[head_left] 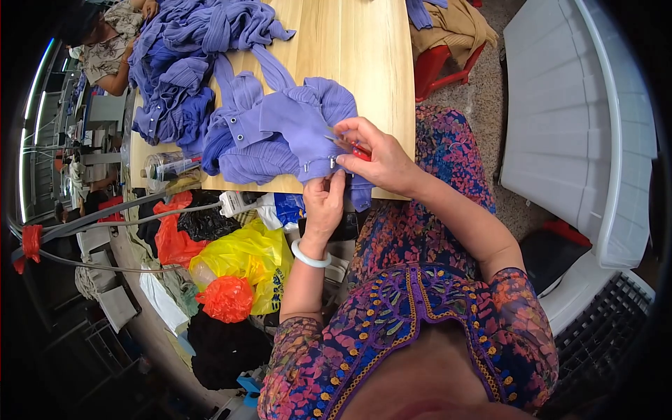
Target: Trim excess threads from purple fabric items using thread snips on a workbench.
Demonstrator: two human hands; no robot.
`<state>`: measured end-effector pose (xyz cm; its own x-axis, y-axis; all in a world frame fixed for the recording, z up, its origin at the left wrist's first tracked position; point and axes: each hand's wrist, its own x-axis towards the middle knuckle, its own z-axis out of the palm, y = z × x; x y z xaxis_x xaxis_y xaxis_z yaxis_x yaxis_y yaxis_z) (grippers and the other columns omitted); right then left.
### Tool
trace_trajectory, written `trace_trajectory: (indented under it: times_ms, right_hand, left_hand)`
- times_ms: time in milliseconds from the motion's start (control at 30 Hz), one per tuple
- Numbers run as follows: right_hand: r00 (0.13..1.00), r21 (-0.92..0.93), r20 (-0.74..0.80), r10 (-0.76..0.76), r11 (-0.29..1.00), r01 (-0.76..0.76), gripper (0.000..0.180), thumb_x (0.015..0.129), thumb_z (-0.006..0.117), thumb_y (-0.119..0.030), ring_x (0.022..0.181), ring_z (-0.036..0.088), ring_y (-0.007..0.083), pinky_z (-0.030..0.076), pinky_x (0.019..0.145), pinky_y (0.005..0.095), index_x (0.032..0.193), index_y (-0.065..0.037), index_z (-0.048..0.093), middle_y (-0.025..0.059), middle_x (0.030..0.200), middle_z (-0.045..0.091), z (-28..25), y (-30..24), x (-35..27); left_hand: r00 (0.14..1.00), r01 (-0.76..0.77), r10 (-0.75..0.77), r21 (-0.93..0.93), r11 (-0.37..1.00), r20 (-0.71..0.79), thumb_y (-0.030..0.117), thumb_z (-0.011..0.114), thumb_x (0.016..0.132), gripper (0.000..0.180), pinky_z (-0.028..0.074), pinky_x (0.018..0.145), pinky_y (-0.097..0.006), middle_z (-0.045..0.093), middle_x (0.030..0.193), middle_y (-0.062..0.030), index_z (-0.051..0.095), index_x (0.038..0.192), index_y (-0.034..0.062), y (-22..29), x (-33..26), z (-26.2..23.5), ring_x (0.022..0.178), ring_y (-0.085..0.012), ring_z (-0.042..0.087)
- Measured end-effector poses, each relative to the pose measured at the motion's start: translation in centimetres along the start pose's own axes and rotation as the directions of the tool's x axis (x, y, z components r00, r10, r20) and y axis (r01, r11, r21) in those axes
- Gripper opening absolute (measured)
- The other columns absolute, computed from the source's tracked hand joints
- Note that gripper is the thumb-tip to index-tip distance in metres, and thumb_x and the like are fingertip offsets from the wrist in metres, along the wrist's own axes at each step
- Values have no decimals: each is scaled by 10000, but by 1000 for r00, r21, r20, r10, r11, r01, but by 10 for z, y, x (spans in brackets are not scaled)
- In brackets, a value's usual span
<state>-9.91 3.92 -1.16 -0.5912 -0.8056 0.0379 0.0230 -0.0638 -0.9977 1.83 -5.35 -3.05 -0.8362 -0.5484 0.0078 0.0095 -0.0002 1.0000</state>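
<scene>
A purple knitted garment (290, 126) with ribbed sections lies bunched near the front edge of the table. Dark ring-shaped snaps show on one band, and small metal pieces sit along the edge between my hands. My left hand (324, 208) pinches that edge from below, thumb and fingers together. Over the same edge, my right hand (385, 161) holds small red-handled thread snips (361, 152), their metal blades pointing left over the cloth. My right thumb rests by one of the metal pieces. The snips' handle is partly hidden in my palm.
More purple garments (189, 42) are heaped at the table's far left, beside a clear jar (159, 166). Below the table edge hang yellow (241, 259) and red bags. A large pale bin (570, 105) and a red stool (437, 73) stand right. Another person (105, 52) sits far left.
</scene>
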Motion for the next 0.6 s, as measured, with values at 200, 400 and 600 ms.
trace_trajectory:
  times_ms: [200, 400, 600]
  right_hand:
    - [999, -4, -9, 31, 999, -31, 364, 756, 580, 15, 934, 518, 113, 409, 830, 239, 1088, 8, 431, 90, 975, 551, 2, 5, -2]
    - [993, -55, -75, -89, 995, 85, 327, 718, 601, -60, 733, 589, 183, 456, 674, 282, 1019, -31, 474, 109, 798, 589, 3, 12, -4]
    - [992, -277, -98, -74, 960, 44, 350, 744, 628, -164, 752, 602, 227, 464, 680, 298, 1027, -33, 468, 120, 829, 592, -2, 1, -10]
  left_hand:
    - [985, 154, -170, -279, 948, -33, 45, 474, 837, 177, 442, 719, -236, 581, 905, -61, 531, 989, -25, 8, 1, -2, 770, -108, 555]
    - [957, 162, -264, -533, 831, -122, 84, 461, 873, 84, 502, 651, -245, 575, 831, -63, 508, 823, 36, 14, 11, -8, 707, -114, 562]
    - [945, 142, -269, -511, 848, -184, 66, 488, 856, 88, 499, 634, -238, 573, 767, -53, 506, 773, 42, 16, 10, -11, 652, -108, 555]
